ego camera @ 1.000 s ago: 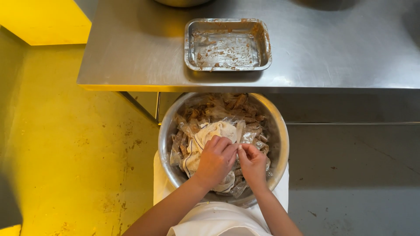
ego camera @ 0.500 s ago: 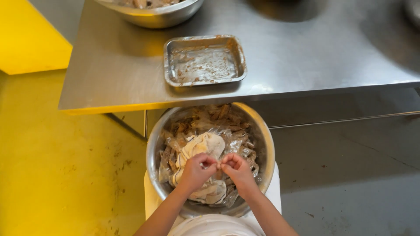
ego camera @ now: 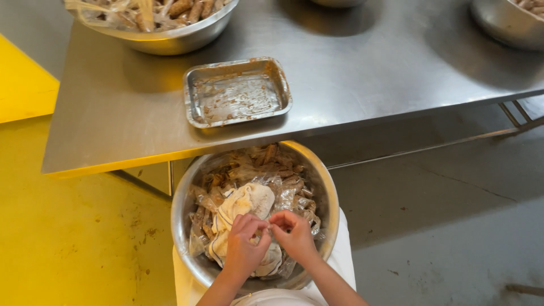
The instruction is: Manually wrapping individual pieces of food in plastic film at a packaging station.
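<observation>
**Fingertips meet over the bowl**

Pinching something small between them, the left hand (ego camera: pixel 245 245) and right hand (ego camera: pixel 293 235) bring their fingertips together just above a white cloth (ego camera: pixel 245 207); what they nip is too small to tell. The cloth lies on clear-wrapped brown sticks (ego camera: pixel 283 187) filling a steel bowl (ego camera: pixel 327 192) on the person's lap, half under the steel table (ego camera: pixel 368 73). Judging by this, much stays in the lap bowl, while a smeared tray (ego camera: pixel 237 90) sits bare and another bowl (ego camera: pixel 170 31) on the table holds similar pieces. Both forearms rise from below, wrists bent inward.
</observation>
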